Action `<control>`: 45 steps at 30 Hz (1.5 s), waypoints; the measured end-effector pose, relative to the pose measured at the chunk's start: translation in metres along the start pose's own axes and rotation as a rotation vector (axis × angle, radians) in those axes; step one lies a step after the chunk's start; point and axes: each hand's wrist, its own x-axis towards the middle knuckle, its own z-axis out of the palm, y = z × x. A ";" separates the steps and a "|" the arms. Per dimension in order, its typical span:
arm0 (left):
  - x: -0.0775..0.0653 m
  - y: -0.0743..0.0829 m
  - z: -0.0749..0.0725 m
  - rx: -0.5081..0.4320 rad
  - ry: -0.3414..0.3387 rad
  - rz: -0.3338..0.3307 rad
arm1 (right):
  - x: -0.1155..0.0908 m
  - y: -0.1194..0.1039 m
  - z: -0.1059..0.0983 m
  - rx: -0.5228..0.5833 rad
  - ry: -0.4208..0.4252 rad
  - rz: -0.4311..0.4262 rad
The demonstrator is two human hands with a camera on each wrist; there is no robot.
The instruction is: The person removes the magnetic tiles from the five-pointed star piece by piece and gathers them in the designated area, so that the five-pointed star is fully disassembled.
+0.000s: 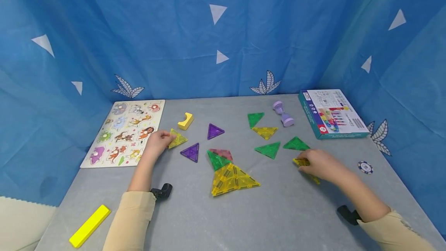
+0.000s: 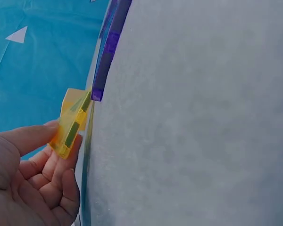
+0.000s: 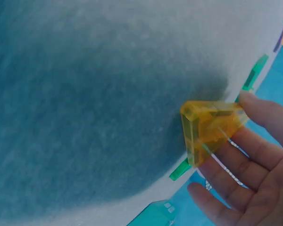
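My left hand (image 1: 158, 143) pinches a translucent yellow triangular magnetic tile (image 1: 179, 139) between thumb and fingers, beside the animal puzzle board. Two purple triangular tiles lie just right of it, the nearer one (image 1: 191, 152) closest. On the right, my right hand (image 1: 322, 165) holds another yellow triangular tile (image 3: 212, 127), tilted, with the thumb on one side and fingers on the other. A green tile (image 1: 296, 143) lies just beyond that hand. Mid-table, several yellow tiles (image 1: 233, 179) sit edge to edge, with a green tile (image 1: 217, 160) and a red tile (image 1: 223, 153) adjoining at the top.
The animal puzzle board (image 1: 116, 134) lies back left, near a yellow arch block (image 1: 186, 121). A purple hourglass-shaped toy (image 1: 283, 114) and a boxed game (image 1: 336, 113) are back right. A chip (image 1: 365, 167) lies at right, a yellow bar (image 1: 90, 226) front left.
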 end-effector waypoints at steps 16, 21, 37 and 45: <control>-0.009 0.005 -0.004 0.166 0.048 0.026 | 0.003 -0.007 0.005 -0.069 0.043 0.015; -0.016 0.012 -0.004 0.229 0.070 0.040 | 0.005 -0.008 0.004 -0.067 0.054 0.016; -0.066 0.090 0.068 0.187 -0.374 0.901 | 0.035 -0.081 0.010 0.346 -0.011 -0.229; -0.069 0.096 0.093 0.344 -0.469 0.957 | 0.060 -0.110 0.037 0.435 -0.155 -0.328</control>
